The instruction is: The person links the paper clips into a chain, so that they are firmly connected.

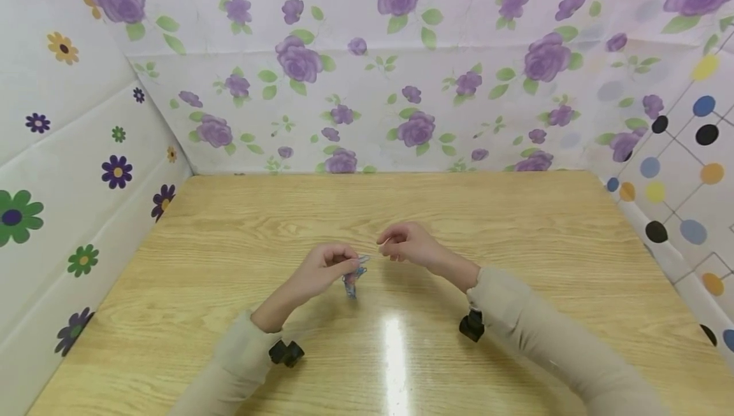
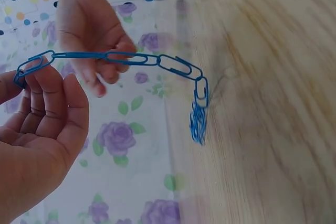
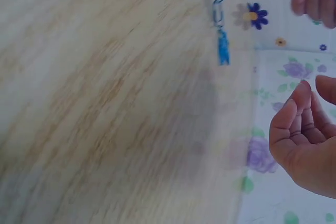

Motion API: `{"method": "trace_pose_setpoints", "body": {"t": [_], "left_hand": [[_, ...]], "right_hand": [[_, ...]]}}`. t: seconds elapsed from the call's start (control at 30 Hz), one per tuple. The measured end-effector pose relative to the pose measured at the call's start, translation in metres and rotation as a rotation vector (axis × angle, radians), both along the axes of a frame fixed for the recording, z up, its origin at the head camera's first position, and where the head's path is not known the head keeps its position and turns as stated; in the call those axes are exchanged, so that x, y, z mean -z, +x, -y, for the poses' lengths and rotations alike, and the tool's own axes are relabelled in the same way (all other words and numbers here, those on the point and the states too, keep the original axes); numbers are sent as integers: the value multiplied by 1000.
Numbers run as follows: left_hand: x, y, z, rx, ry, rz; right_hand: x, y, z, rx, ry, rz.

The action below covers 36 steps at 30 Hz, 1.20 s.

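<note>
A chain of blue paper clips (image 2: 181,66) dangles from my left hand (image 1: 323,269), whose thumb and forefinger pinch its end clip. In the left wrist view several linked clips arc away from the fingertips, and the far end drops into a bunched cluster (image 2: 198,124). My right hand (image 1: 413,250) is raised a short way to the right of the left one, fingers loosely bent. Nothing shows between its thumb and fingers in the right wrist view, where the chain (image 3: 223,48) hangs farther off, beyond this hand.
Both hands are over a wood-grain table (image 1: 229,225). A white sheet with purple roses (image 1: 415,129) rises behind its back edge. Patterned sheets stand along the sides, flowered at left (image 1: 34,148) and dotted at right (image 1: 694,167). Each wrist wears a small black camera (image 1: 287,353).
</note>
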State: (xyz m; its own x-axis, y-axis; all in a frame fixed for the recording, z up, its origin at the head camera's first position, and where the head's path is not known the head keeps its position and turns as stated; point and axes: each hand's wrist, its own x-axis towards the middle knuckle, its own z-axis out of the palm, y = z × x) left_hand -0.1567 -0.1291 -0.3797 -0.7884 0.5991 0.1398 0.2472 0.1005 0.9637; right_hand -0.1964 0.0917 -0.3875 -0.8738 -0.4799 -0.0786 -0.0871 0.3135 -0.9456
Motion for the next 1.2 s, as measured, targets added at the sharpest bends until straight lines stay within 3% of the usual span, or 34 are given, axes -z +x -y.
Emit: {"method": "trace_pose_setpoints", "body": {"t": [0.2,0.43,0.7,1.0,1.2], "left_hand": [[-2,2,15,-40,4,14],[-5,-1,24,-77,-3,17],[-5,-7,32,-106,-15,16],[-4,-12,35,-91,13,6],[-7,-15,35,-79,14,-32]], "right_hand": [[23,-14,15,-102,146,-99],[33,-20,26,-68,212,-99],[34,-15,39,-51,342,-166],[34,-12,46,-33,494,-210],[31,-10,34,-70,436,-153]]}}
